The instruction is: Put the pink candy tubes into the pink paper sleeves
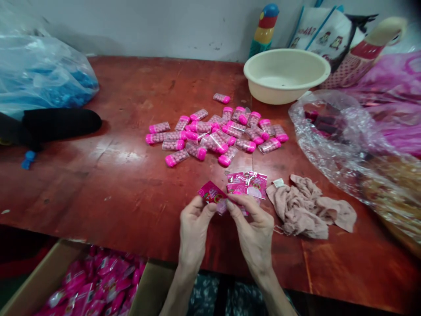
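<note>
A small pink printed packet with a pale, see-through lower part is held low over the near side of the table. My left hand pinches its left edge between thumb and fingers. On the packet's right side, the thumb and forefinger of my right hand close on the edge by the clear part. Just behind my right hand lie several similar pink packets, partly hidden by it. Farther back, many clear tubes of pink pellets with bright pink caps are spread in a loose pile.
A crumpled beige cloth lies right of my right hand. Behind it are clear plastic wrapping and a cream basin. At left are a black padded object and a bag of blue items. A carton of pink packages stands below the table edge.
</note>
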The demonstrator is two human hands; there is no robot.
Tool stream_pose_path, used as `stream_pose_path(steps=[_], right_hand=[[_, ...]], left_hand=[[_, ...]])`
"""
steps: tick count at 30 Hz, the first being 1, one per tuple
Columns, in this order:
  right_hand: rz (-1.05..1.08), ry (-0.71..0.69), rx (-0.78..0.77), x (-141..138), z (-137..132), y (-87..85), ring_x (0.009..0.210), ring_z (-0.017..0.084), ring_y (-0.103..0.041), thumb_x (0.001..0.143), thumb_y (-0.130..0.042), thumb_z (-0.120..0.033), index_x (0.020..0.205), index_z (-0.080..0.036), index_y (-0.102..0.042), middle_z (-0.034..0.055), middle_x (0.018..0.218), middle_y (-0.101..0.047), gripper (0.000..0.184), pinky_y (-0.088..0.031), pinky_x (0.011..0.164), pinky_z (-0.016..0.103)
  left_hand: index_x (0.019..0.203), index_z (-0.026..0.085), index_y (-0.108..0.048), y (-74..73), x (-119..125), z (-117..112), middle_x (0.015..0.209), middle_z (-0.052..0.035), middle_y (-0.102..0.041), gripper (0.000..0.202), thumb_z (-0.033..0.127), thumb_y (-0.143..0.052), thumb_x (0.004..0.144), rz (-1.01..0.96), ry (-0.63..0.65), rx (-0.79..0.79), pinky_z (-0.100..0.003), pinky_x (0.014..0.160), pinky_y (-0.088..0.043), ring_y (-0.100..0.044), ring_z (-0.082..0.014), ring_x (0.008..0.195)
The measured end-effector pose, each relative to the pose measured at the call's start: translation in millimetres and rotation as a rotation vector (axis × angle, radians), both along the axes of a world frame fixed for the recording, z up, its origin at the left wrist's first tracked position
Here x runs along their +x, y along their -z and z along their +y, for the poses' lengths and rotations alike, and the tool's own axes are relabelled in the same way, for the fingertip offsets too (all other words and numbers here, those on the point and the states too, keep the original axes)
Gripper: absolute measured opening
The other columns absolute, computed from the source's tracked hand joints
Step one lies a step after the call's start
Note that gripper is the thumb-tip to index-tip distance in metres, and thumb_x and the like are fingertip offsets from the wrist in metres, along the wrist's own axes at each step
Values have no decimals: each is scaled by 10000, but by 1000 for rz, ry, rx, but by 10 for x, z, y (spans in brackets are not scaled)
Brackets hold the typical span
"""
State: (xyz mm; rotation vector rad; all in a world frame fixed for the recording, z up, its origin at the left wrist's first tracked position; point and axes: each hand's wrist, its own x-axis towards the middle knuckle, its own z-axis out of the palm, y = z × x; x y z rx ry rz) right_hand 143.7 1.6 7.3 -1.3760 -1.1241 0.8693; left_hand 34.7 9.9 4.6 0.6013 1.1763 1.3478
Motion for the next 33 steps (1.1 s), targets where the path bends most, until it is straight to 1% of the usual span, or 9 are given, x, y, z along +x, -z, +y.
stream_pose_path(steps=[2, 5, 12, 14, 18, 20, 23, 28, 33], right_hand=[[-9, -31, -23, 51, 16, 24, 775, 166, -587, 838, -596, -167, 864, -217, -689, 13, 814, -663, 109, -450, 710, 288], [-91, -107, -46, 76, 28, 27, 687, 147, -539, 860, -568, -184, 785, -197, -665, -1, 722, -614, 123, -409, 654, 269], [-190, -109, -55, 35, 31, 22, 642, 130, -473, 897, -506, -224, 702, -178, -570, -11, 685, -533, 211, -354, 619, 251], [-182, -112, -56, 45, 33, 23, 643, 130, -478, 893, -511, -236, 697, -176, -579, -10, 680, -536, 216, -358, 621, 249], [-13, -177, -146, 74, 48, -1, 681, 131, -530, 917, -459, -323, 862, -189, -652, -1, 744, -601, 241, -398, 629, 238], [113, -176, -238, 69, 59, -14, 703, 142, -564, 870, -536, -365, 966, -194, -649, 5, 787, -633, 226, -430, 626, 240], [214, -115, -316, 31, 59, -18, 649, 145, -581, 731, -709, -307, 890, -189, -672, -8, 719, -648, 203, -458, 596, 241], [57, 9, -177, -13, 16, 10, 561, 108, -544, 773, -680, -260, 723, -202, -692, -42, 600, -622, 78, -413, 552, 212], [-169, -37, -43, 40, 18, 44, 516, 98, -482, 866, -570, -250, 716, -177, -679, -37, 571, -564, 199, -362, 518, 221]], left_hand=[[963, 205, -679, -35, -85, 32, 902, -19, -698, 300, 155, -742, 673, 127, -102, 87, -227, 750, -486, -624, -143, 825], [828, 182, -694, -78, -170, 66, 859, -20, -678, 205, 125, -752, 640, 248, -83, 134, -214, 716, -501, -627, -142, 800], [861, 182, -676, -3, -175, 97, 672, 36, -639, 299, 120, -781, 588, 181, -65, 18, -149, 597, -476, -588, -71, 620], [798, 171, -680, 23, -179, 104, 641, 34, -639, 221, 139, -775, 601, 218, -69, 8, -143, 571, -467, -575, -66, 589], [717, 164, -691, 36, -180, 96, 591, 37, -628, 130, 159, -767, 612, 380, -130, 15, -140, 538, -460, -562, -67, 550], [747, 176, -696, 26, -164, 82, 587, 47, -626, 171, 155, -778, 598, 459, -161, 37, -134, 528, -459, -565, -66, 540], [780, 191, -690, 12, -122, 56, 607, 49, -641, 203, 167, -783, 601, 540, -189, 73, -139, 531, -469, -587, -76, 546], [693, 186, -654, 21, -70, 37, 630, 46, -628, 149, 148, -773, 612, 510, -249, 176, -157, 549, -473, -585, -87, 575], [672, 173, -658, 29, -109, 61, 703, 15, -641, 106, 119, -745, 641, 287, -53, 188, -196, 614, -479, -588, -113, 664]])
